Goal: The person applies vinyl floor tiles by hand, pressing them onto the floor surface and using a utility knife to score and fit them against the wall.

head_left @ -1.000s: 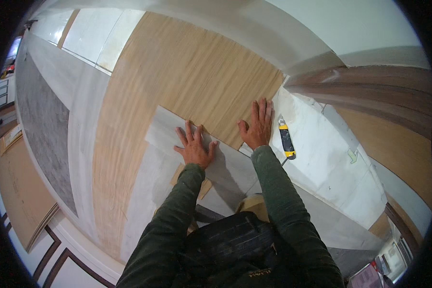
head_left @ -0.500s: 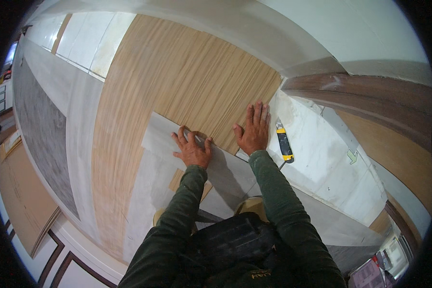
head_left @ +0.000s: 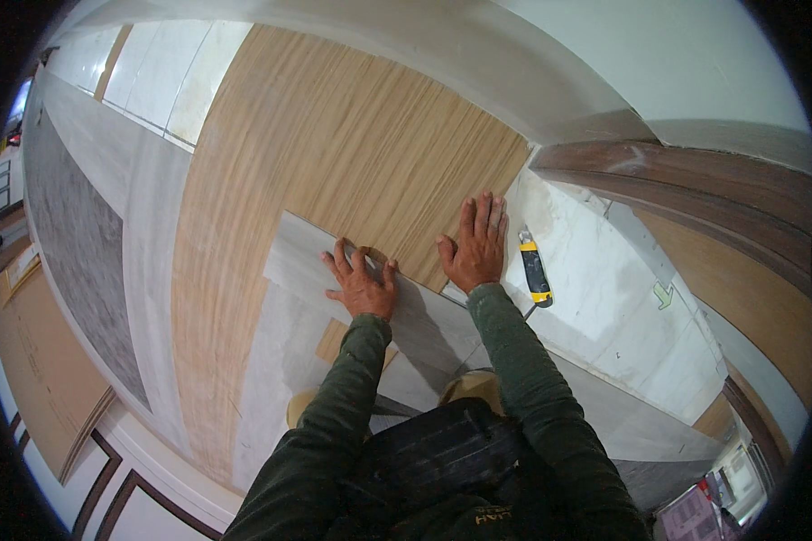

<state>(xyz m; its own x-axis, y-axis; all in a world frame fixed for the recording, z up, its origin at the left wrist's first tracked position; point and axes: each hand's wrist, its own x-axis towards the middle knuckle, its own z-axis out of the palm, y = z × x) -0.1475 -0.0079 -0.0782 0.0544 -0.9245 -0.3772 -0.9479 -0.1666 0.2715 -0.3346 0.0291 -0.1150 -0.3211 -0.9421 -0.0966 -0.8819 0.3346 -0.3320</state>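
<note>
My right hand (head_left: 475, 248) lies flat on the wood-grain floor planks (head_left: 370, 135), near their right edge, with its fingers stretched toward the far corner. My left hand (head_left: 361, 281) rests with spread, slightly bent fingers across the edge of a grey sheet or plank (head_left: 298, 242), the fingertips reaching to the wood-grain surface. Neither hand grips anything that I can see. Just right of my right hand, a yellow and black utility knife (head_left: 534, 270) lies on the white marble-look tiles (head_left: 604, 298).
A brown door frame (head_left: 677, 194) stands at the right beside the wall. A small wood-grain offcut (head_left: 332, 340) lies by my left forearm. Grey planks (head_left: 86, 225) and a cardboard box (head_left: 45, 352) are at the left; white tiles (head_left: 167, 72) show at the far left.
My hands hold nearly the same places. The view has shifted very slightly.
</note>
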